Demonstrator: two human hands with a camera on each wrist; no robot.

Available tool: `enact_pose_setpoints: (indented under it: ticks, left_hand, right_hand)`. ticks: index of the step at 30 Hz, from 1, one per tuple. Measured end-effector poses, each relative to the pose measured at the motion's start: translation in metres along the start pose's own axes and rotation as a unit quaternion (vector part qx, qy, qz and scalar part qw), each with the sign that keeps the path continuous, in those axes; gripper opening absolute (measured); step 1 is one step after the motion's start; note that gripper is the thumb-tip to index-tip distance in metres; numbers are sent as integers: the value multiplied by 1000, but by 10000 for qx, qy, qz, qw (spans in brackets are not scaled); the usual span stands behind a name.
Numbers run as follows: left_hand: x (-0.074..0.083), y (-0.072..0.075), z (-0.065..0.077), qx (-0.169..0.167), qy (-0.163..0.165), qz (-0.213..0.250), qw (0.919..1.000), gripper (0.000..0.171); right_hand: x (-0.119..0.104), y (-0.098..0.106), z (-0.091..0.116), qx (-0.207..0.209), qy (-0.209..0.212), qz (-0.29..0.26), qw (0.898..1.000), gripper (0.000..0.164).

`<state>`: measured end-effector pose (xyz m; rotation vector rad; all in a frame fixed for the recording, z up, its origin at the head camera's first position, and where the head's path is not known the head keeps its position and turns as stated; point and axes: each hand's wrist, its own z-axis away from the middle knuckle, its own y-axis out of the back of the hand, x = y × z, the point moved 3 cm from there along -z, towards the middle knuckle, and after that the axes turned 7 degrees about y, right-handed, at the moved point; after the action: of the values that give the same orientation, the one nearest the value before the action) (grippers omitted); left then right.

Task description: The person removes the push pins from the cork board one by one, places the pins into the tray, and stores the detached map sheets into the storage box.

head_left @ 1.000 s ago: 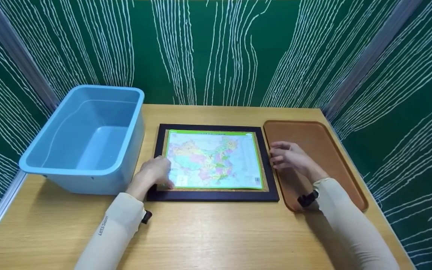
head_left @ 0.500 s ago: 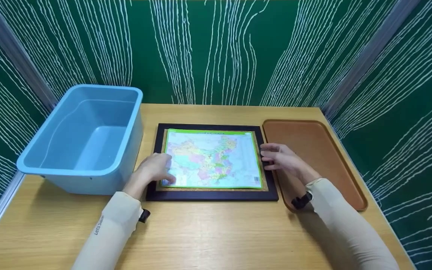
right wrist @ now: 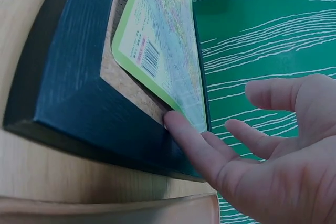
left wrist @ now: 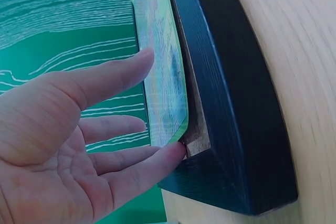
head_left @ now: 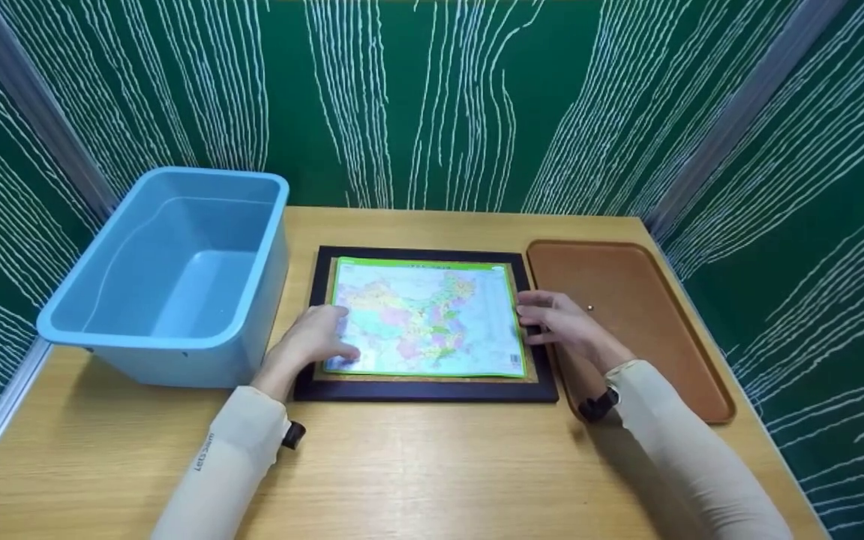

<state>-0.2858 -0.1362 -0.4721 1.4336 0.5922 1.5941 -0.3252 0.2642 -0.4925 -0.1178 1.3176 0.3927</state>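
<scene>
A green-edged map sheet [head_left: 432,319] lies over the cork surface of a dark-framed board [head_left: 432,391]. My left hand [head_left: 313,335] is at the map's left edge, fingers fairly straight. In the left wrist view, one fingertip meets the map's corner beside the frame [left wrist: 210,187], while the thumb [left wrist: 123,74] lies across the view of the sheet. At the right edge is my right hand [head_left: 563,319], its fingers extended. A fingertip there touches the cork [right wrist: 131,90] just beside the map's edge, seen in the right wrist view. Neither hand grips the sheet, whose right edge lifts slightly off the cork.
To the left stands a deep blue tub [head_left: 263,300]. A brown tray [head_left: 646,330] adjoins the board on the right, with a tiny light object [head_left: 590,307] on it. Green walls with white lines enclose the wooden table [head_left: 417,465] at the back and sides.
My right hand has shifted left from over the tray's edge to the map's right edge. The left hand's thumb has moved slightly further in over the map. A tiny object now shows on the tray.
</scene>
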Motion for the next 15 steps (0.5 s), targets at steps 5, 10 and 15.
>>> enact_pose_setpoints:
  ticks: [5, 10, 15]
  left_hand:
    - [-1, -1, -3, 79, 0, 41, 10000, 76]
    - [-4, -1, -6, 306, 60, 218, 9993, 74]
    - [-6, 0, -8, 542, 290, 473, 9970, 75]
  right_hand:
    - [2, -1, 1, 43, 31, -96, 9999, 57]
    - [3, -2, 2, 68, 100, -234, 9997, 61]
    - [5, 1, 1, 74, 33, -261, 9996, 62]
